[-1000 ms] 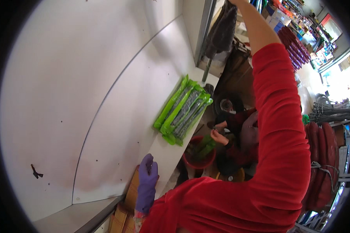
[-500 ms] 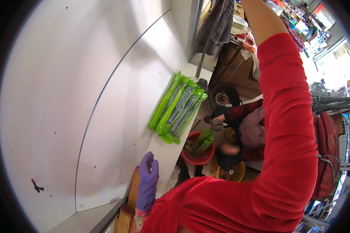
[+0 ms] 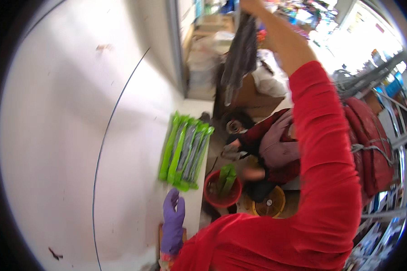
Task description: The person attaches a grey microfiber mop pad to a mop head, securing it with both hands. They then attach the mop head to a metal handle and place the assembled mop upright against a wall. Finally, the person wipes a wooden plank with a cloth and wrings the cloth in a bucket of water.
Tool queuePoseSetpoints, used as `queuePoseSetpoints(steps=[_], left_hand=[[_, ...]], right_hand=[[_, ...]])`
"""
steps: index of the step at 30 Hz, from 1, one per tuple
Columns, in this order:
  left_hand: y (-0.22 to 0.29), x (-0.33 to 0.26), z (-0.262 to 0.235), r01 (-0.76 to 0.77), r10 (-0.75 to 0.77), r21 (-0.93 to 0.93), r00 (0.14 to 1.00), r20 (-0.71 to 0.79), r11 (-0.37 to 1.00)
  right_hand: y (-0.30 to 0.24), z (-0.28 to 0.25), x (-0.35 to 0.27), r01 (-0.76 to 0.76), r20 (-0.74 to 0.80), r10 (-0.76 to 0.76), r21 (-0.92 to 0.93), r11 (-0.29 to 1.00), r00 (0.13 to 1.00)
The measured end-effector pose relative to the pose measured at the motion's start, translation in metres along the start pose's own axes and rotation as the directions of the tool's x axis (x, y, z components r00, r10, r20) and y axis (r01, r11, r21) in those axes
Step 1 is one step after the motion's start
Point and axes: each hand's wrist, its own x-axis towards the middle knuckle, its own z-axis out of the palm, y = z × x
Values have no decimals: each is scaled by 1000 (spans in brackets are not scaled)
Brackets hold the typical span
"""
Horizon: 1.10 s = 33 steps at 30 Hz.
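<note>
My right hand (image 3: pixel 252 6), bare below a red sleeve, is raised at the top edge, partly cut off. Its fingers are closed on the upper end of a dark grey textured cloth (image 3: pixel 240 54), which hangs down with a thin pale rod-like end at its bottom. My left hand (image 3: pixel 172 221), in a purple rubber glove with a patterned cuff, is low at the left, fingers up and slightly apart, holding nothing. Just beyond its fingertips, several bright green plastic packs (image 3: pixel 185 151) with dark grey contents lie side by side on a white ledge (image 3: pixel 193 205).
A large white panel (image 3: pixel 72 135) rises at left. Beside the ledge, a red bucket (image 3: pixel 219 201) holds green packs. A person (image 3: pixel 276 147) with grey gloves sits low near it. Around are a yellow round basket (image 3: pixel 270 203), a cardboard box (image 3: pixel 262 97) and a dark red bundle (image 3: pixel 368 149).
The view has shifted, and the green packs appear lower and further left. My right hand has come into view with the grey cloth hanging clear of the white panel's edge. My left hand remains open.
</note>
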Motion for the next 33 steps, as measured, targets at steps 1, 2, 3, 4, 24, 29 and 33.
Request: queuePoseSetpoints(steps=[1,2,3,4,24,29,33], left_hand=[[1,-5,2,0,0,3,1000,-17,1000],[-1,-11,3,-3,3,-14,999,-34,1000],[1,-9,6,-17,17,-22,1000,-7,1000],[4,-2,11,-32,32,-8,998,59,999],[223,-11,175,-715,721,213,690,64,666],[262,-51,241,-722,707,-3,677,207,692],[245,-90,274,-200,422,-394,648,633,897]], right_hand=[[-38,-20,-14,-246,13,248,174,953,969],[-67,-78,-36,-301,181,243,652,696,953],[-65,-94,-55,-412,222,357,634,654,907],[-39,-55,-59,-409,170,388,587,698,906],[56,-275,-230,-113,18,231,908,403,973],[82,-349,-324,-49,-44,243,930,364,969],[80,-396,-407,-34,-3,224,986,164,975]])
